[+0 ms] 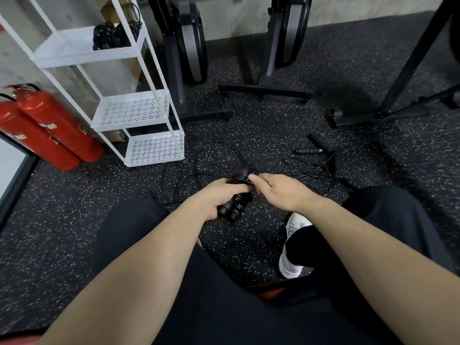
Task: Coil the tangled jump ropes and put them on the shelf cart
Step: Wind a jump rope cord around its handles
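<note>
Two ribbed black handles (232, 207), pointing toward the person, are gripped by the left hand (219, 195), thin cord (251, 179) pinched by the right hand (276, 190).

Speckled black floor (74, 207), grey wall (231, 13)
</note>
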`<state>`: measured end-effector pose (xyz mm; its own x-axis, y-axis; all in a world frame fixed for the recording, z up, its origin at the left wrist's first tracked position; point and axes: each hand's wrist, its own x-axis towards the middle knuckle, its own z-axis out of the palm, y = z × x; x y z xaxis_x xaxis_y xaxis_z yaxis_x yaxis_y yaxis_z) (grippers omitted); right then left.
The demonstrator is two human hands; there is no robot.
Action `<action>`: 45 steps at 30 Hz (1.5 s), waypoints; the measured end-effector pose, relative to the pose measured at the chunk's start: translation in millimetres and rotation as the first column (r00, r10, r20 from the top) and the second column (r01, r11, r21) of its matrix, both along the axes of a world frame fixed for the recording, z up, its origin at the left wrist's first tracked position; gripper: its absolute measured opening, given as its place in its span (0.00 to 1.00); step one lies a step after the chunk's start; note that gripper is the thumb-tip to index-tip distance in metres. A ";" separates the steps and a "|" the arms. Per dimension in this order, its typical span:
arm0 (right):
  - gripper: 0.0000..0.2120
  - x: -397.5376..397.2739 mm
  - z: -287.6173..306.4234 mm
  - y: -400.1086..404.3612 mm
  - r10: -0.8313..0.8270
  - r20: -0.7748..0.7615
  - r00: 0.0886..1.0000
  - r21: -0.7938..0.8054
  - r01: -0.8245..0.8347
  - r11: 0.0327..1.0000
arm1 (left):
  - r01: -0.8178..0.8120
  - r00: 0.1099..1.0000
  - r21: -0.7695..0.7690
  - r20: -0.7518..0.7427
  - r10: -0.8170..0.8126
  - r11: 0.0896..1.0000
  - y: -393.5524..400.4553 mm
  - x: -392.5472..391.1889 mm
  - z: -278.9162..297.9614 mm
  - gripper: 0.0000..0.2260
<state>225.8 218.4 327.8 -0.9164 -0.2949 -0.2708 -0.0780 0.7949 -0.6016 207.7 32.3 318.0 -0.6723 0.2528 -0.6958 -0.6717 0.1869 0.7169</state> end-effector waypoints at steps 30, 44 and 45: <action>0.20 1.4 1.8 2.9 -0.460 -0.002 0.888 -0.251 0.445 0.860 | -0.390 0.750 -0.110 -0.614 0.246 0.914 8.0 5.4 18.5 0.21; 0.23 -2.5 -6.1 10.6 -0.227 0.829 0.511 -0.354 0.794 0.493 | -0.201 0.692 -0.288 -0.718 -0.072 0.936 18.2 16.8 21.7 0.23; 0.20 -2.7 -6.2 9.5 -0.213 0.841 0.498 -0.366 0.812 0.454 | -0.194 0.693 -0.281 -0.718 -0.072 0.940 19.6 17.7 22.1 0.23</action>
<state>223.1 227.9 321.5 -0.6136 -0.1730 -0.7705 0.7896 -0.1428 -0.5968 225.4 51.9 340.0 -0.9980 0.0537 -0.0320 -0.0036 0.4630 0.8864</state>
